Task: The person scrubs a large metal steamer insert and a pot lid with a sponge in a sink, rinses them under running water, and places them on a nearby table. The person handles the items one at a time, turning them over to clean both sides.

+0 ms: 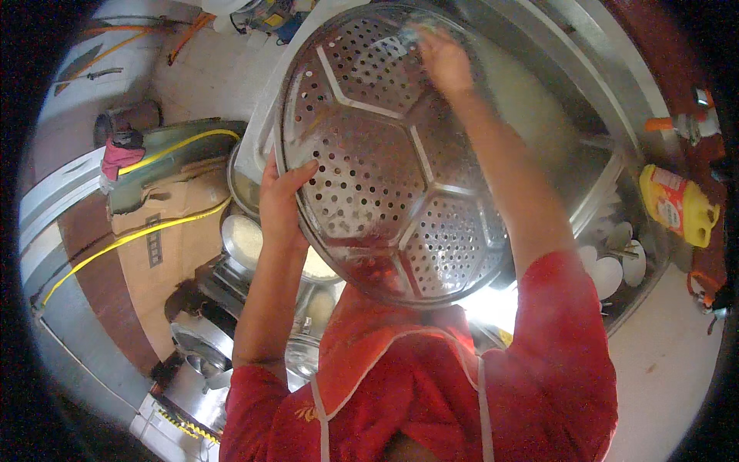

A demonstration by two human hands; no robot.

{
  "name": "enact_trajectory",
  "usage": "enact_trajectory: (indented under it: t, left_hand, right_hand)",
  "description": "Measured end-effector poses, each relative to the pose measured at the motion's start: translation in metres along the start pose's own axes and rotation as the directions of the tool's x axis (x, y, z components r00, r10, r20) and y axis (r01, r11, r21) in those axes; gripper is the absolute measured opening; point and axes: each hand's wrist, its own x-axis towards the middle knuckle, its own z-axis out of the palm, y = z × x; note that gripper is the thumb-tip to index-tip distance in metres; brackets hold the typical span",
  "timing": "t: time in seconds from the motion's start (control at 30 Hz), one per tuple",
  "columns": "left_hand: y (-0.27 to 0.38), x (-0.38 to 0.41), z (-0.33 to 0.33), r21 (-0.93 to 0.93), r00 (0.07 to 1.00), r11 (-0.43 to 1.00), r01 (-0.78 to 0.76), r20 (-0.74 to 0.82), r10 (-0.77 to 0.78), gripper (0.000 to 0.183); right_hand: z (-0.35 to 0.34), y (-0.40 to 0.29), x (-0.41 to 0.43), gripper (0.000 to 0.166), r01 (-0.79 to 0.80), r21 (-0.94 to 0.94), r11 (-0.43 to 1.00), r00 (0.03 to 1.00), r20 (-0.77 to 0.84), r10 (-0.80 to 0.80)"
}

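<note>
A large round perforated metal steamer tray (pixel 369 144) stands tilted over the sink, with raised ribs in a hexagon pattern. At its left rim, my left hand (pixel 287 193) grips the edge, thumb on the tray's face. Near the upper right rim, my right hand (pixel 444 58) presses a blurred, light-coloured scrubber or cloth (pixel 420 33) against the surface. The fingers of that hand are partly blurred. Behind the tray lies a metal sink basin (pixel 531 92) with cloudy liquid in it; the tray hides part of the basin.
White dishes (pixel 606 274) sit in a basin at the right, near a yellow plastic jug (pixel 678 205). Metal pots (pixel 196 392) stand at lower left. Flattened cardboard (pixel 173 231) and a yellow hose (pixel 138 231) lie at the left. Bowls with pale contents (pixel 242 237) are beside my left forearm.
</note>
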Motion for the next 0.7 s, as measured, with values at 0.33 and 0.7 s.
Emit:
enact_trajectory:
  t: [0.33, 0.7]
  left_hand:
    - [-0.006, -0.001, 0.001, 0.012, 0.985, 1.000, 0.016, -0.172, -0.014, 0.046]
    - [-0.016, 0.006, -0.010, -0.122, 0.998, 0.991, 0.061, -0.027, -0.064, 0.046]
  right_hand:
    - [-0.063, 0.134, -0.163, 0.034, -0.572, -0.384, 0.725, 0.779, 0.023, 0.627]
    - [-0.136, -0.143, -0.158, 0.029, -0.651, 0.230, 0.723, 0.734, 0.435, 0.522]
